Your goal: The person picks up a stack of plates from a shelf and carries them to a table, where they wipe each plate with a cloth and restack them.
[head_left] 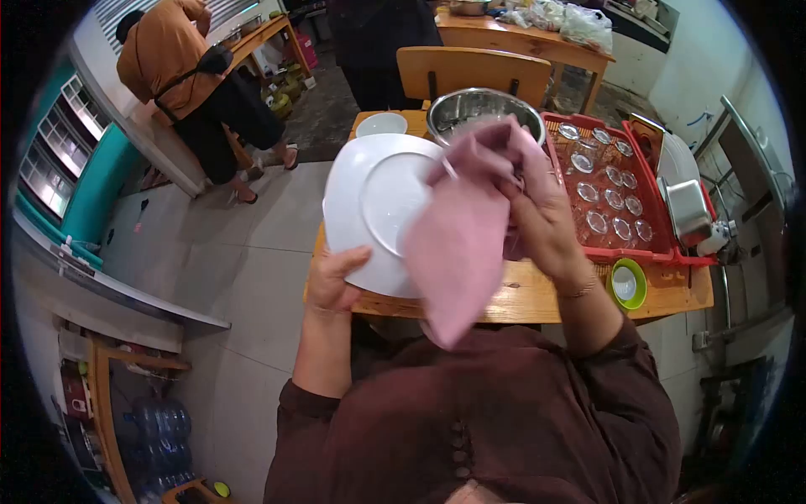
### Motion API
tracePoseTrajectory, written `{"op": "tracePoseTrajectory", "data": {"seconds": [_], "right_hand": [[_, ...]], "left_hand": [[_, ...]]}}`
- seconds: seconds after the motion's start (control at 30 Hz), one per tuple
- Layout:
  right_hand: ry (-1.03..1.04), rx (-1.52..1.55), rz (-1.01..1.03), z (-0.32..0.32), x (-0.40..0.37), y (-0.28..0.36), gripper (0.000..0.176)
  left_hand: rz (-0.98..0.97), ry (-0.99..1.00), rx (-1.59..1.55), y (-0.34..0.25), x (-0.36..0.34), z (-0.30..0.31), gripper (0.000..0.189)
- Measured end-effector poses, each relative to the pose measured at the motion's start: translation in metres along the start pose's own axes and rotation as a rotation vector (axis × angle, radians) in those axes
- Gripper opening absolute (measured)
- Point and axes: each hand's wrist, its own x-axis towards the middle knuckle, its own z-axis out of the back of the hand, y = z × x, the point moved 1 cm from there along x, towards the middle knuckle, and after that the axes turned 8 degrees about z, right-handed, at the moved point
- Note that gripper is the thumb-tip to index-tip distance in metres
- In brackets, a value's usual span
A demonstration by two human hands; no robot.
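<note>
A white plate (348, 197) is tilted up, its underside ring facing me. My left hand (336, 281) grips its lower left edge, thumb on the surface. In my right hand (541, 223) is a pink cloth (462, 252), bunched at the top and hanging down over the plate's right side. Behind the cloth, a steel bowl (483, 94) stands on the wooden table (537, 302), partly hidden. A white bowl (382, 125) sits beyond the plate.
To the right, a red tray (588, 250) holds several upturned glasses. Near its front corner are a green bowl (640, 294) and a metal container (688, 210). A chair (474, 67) stands behind the table. One person (172, 59) is at the far left, another (382, 42) beyond the chair.
</note>
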Motion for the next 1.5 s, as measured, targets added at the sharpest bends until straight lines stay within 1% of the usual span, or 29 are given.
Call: {"op": "tracePoseTrajectory", "data": {"seconds": [0.07, 0.13, 0.17, 0.23, 0.3, 0.37, 0.47, 0.5, 0.53, 0.57, 0.63, 0.67, 0.7, 0.73, 0.77, 0.83, 0.93, 1.0, 1.07, 1.1, 1.13, 1.17, 1.23, 1.27, 1.3, 1.37, 1.4, 1.43, 1.5], "right_hand": [[0.025, -0.467, 0.271, -0.052, 0.003, -0.027, 0.057], [0.068, -0.698, 0.466, -0.078, -0.002, -0.028, 0.051], [0.105, -0.695, 0.534, -0.082, -0.004, -0.027, 0.046], [0.079, -0.854, 0.498, -0.071, 0.016, -0.049, 0.043], [-0.085, -1.105, 0.431, -0.048, 0.037, -0.067, 0.039], [-0.326, -1.006, 0.272, -0.019, 0.057, -0.073, 0.038], [-0.211, -1.023, 0.385, -0.031, 0.057, -0.085, 0.042], [-0.006, -0.393, 0.376, -0.041, 0.054, -0.060, 0.040], [0.058, -0.743, 0.343, -0.067, 0.039, -0.050, 0.040], [0.067, -0.642, 0.492, -0.081, 0.012, -0.036, 0.042], [0.169, -0.548, 0.524, -0.078, -0.008, -0.033, 0.044], [0.190, -0.794, 0.530, -0.064, -0.006, -0.047, 0.048], [0.042, -0.736, 0.552, -0.048, -0.001, -0.050, 0.052], [-0.096, -0.864, 0.536, -0.028, 0.009, -0.060, 0.046], [-0.234, -0.985, 0.500, -0.010, 0.019, -0.070, 0.040], [-0.397, -0.924, 0.361, -0.010, 0.032, -0.054, 0.038], [-0.135, -0.763, 0.553, -0.053, 0.028, -0.039, 0.038], [0.075, -0.775, 0.626, -0.080, 0.006, -0.014, 0.031], [0.126, -0.750, 0.638, -0.067, 0.003, -0.018, 0.026], [0.161, -0.734, 0.638, -0.060, -0.001, -0.022, 0.023], [0.011, -0.798, 0.729, -0.051, 0.000, -0.039, 0.021], [0.009, -0.954, 0.675, -0.032, 0.005, -0.049, 0.031], [-0.096, -1.018, 0.567, 0.003, 0.019, -0.045, 0.038], [-0.094, -1.092, 0.543, 0.016, 0.024, -0.045, 0.039], [-0.348, -0.989, 0.475, 0.016, 0.031, -0.054, 0.041], [-0.198, -0.882, 0.695, 0.005, 0.038, -0.024, 0.039], [-0.156, -0.785, 0.664, -0.024, 0.032, 0.004, 0.034], [-0.114, -0.937, 0.648, -0.051, 0.020, 0.001, 0.032], [0.178, -0.685, 0.726, -0.083, -0.001, 0.008, 0.043]], "left_hand": [[-0.091, 0.042, 0.230, 0.010, 0.002, -0.020, 0.053], [-0.214, -0.022, 0.545, 0.007, 0.001, -0.049, 0.044], [-0.357, -0.036, 0.915, -0.012, 0.001, -0.074, 0.041], [-0.625, -0.038, 1.303, -0.007, 0.005, -0.058, 0.045], [-0.225, -0.034, 0.362, 0.014, -0.007, -0.057, 0.050], [0.138, -0.085, 0.124, 0.016, -0.025, -0.052, 0.055], [0.123, -0.086, 0.133, 0.026, -0.019, -0.043, 0.057], [0.068, -0.089, 0.068, 0.028, -0.012, -0.040, 0.057], [0.014, -0.095, 0.001, 0.029, -0.004, -0.036, 0.057], [-0.040, -0.103, -0.065, 0.031, 0.002, -0.028, 0.057], [0.025, -0.084, -0.029, 0.029, 0.000, -0.006, 0.060], [0.057, -0.073, -0.011, 0.027, -0.001, 0.006, 0.062], [0.009, -0.076, -0.007, 0.020, -0.006, -0.003, 0.065], [-0.039, -0.079, -0.003, 0.013, -0.012, -0.012, 0.067], [-0.032, -0.138, -0.009, 0.007, -0.016, -0.018, 0.064], [0.057, -0.138, 0.079, 0.009, -0.017, -0.013, 0.068], [0.037, -0.107, 0.168, 0.017, -0.006, -0.026, 0.069], [0.020, -0.183, -0.082, 0.026, -0.005, -0.044, 0.059], [-0.064, -0.168, 0.094, 0.024, -0.005, -0.033, 0.055], [-0.132, -0.122, 0.388, 0.023, -0.009, -0.005, 0.054], [-0.119, -0.095, 0.436, 0.019, -0.014, 0.001, 0.054], [-0.108, -0.068, 0.484, 0.016, -0.020, 0.007, 0.055], [0.081, -0.035, 0.095, 0.000, -0.030, -0.009, 0.055], [0.108, -0.046, 0.112, -0.001, -0.032, -0.007, 0.055], [0.098, -0.023, 0.126, 0.000, -0.030, -0.014, 0.055], [0.077, 0.022, 0.153, 0.004, -0.026, -0.035, 0.055], [0.157, 0.026, 0.228, 0.012, -0.025, -0.030, 0.057], [0.234, 0.034, 0.305, 0.022, -0.023, -0.025, 0.058], [0.189, -0.153, 0.287, 0.028, -0.028, -0.033, 0.058]]}}
